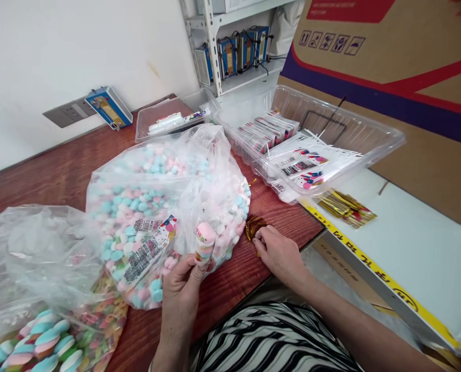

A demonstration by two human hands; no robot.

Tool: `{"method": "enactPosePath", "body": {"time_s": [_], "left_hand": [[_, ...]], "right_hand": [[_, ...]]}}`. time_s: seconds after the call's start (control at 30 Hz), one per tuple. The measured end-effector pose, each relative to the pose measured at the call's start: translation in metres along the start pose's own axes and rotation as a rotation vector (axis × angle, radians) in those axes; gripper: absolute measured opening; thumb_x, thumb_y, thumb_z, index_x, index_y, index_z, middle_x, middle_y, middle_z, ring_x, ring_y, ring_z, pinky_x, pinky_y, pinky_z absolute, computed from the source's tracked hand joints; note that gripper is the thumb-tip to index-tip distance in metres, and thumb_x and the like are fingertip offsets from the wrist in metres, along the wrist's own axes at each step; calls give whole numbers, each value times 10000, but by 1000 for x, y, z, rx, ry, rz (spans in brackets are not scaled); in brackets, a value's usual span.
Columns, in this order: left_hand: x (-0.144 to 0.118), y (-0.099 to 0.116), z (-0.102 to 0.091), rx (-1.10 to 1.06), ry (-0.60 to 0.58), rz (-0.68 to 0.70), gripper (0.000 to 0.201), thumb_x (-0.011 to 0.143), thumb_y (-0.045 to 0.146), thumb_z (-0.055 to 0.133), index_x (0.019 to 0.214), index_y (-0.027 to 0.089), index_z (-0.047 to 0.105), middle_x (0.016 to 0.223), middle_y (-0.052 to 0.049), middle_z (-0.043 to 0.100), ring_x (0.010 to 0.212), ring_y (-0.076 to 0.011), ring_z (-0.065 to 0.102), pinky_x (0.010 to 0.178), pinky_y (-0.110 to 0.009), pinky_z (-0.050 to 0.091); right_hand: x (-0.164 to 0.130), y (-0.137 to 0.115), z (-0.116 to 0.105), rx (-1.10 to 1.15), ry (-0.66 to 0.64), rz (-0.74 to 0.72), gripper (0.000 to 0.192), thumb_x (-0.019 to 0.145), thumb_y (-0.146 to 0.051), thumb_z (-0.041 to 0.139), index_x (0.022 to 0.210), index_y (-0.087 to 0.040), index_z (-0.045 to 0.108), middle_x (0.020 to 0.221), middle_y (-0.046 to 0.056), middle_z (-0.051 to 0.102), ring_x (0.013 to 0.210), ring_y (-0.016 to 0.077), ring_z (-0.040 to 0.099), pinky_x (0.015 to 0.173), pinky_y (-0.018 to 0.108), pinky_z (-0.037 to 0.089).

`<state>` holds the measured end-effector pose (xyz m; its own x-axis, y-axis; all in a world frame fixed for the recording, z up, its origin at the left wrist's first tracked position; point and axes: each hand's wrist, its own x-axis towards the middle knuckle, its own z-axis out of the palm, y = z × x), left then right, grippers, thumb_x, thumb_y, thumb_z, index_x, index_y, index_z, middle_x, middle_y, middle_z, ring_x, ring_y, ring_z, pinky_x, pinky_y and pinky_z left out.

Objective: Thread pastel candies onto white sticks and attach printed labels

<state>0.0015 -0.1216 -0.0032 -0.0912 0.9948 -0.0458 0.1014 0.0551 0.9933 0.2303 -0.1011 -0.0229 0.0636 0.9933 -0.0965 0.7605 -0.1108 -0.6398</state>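
Small candy packet up in the left hand, gold twist ties under the right.

The filled little packet (204, 242) looks light, soft and crinkly, so it is best pinched at its neck; the left hand (182, 289) grips it upright near the big marshmallow bag (164, 206), while the right hand (279, 253) has its fingers curled on the gold ties (254, 226) lying on the desk (238, 281).

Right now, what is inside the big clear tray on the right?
The clear tray holds rows of small printed packets and loose flat printed bags spilling over its front edge. A thin dark wire shape shows at the back. Whatever lies under the bags is covered.
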Motion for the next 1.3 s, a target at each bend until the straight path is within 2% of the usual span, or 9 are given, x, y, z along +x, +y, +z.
{"method": "enactPosePath", "body": {"time_s": [0.27, 0.47, 0.6, 0.8, 0.93, 1.07, 1.13, 1.2, 1.3], "left_hand": [[-2, 6, -11, 203, -52, -31, 229, 882, 389, 608, 871, 184, 708, 800, -25, 670, 777, -176, 579, 736, -263, 469], [0, 15, -11, 285, -61, -3, 224, 910, 389, 567, 931, 207, 697, 788, -7, 626, 781, -164, 536, 738, -244, 424], [1, 14, -10, 275, -64, -6, 226, 918, 386, 556, 915, 204, 688, 773, -1, 625, 751, -154, 528, 714, -239, 411], [1, 10, -9, 253, -53, -30, 251, 906, 406, 564, 919, 188, 688, 736, -10, 640, 742, -175, 576, 690, -261, 428], [2, 16, -6, 390, -44, 19, 245, 924, 374, 528, 865, 191, 680, 746, -16, 651, 718, -173, 568, 668, -264, 425], [5, 20, 3, 635, 6, 203, 213, 939, 259, 483, 888, 202, 681, 777, -27, 651, 741, -180, 581, 702, -280, 431], [8, 21, 11, 770, 15, 288, 246, 932, 165, 447, 973, 208, 685, 833, -41, 657, 765, -183, 594, 702, -282, 433], [11, 21, 19, 905, 5, 340, 306, 918, 94, 417, 1014, 211, 682, 843, -48, 644, 750, -183, 592, 671, -276, 429], [15, 22, 30, 1032, -18, 392, 306, 917, 70, 420, 1028, 203, 672, 823, -50, 617, 715, -182, 577, 638, -270, 429]], "right_hand": [[6, 9, -9, 83, 70, -132, 145, 900, -180, 453, 807, -213, 559, 841, 30, 659, 784, 178, 610, 724, 277, 435], [5, 8, -11, 185, 98, -175, 87, 890, -189, 488, 831, -221, 543, 709, -22, 644, 623, 143, 604, 622, 240, 455], [8, 13, -8, 211, 151, -207, 79, 888, -181, 517, 910, -209, 587, 827, 8, 698, 725, 157, 653, 693, 258, 488], [11, 18, -9, 186, 195, -315, 171, 915, -176, 516, 897, -224, 679, 959, 41, 732, 920, 192, 680, 841, 308, 512], [9, 17, -14, 145, 265, -346, 211, 946, -218, 496, 1008, -207, 697, 1144, 94, 721, 1079, 232, 661, 976, 386, 487], [0, -4, -25, 17, 334, -418, 232, 960, -235, 471, 1052, -201, 681, 975, 91, 748, 892, 234, 701, 845, 372, 540], [-5, -22, -27, 14, 290, -501, 256, 968, -198, 442, 1103, -206, 660, 954, 85, 730, 870, 214, 691, 801, 329, 545], [-8, -42, -22, 24, 230, -591, 268, 974, -171, 424, 1127, -190, 643, 991, 102, 713, 940, 220, 675, 859, 329, 530], [-6, -63, -7, -20, 180, -628, 287, 989, -150, 376, 1112, -156, 635, 953, 124, 696, 920, 234, 673, 812, 333, 534]]}}
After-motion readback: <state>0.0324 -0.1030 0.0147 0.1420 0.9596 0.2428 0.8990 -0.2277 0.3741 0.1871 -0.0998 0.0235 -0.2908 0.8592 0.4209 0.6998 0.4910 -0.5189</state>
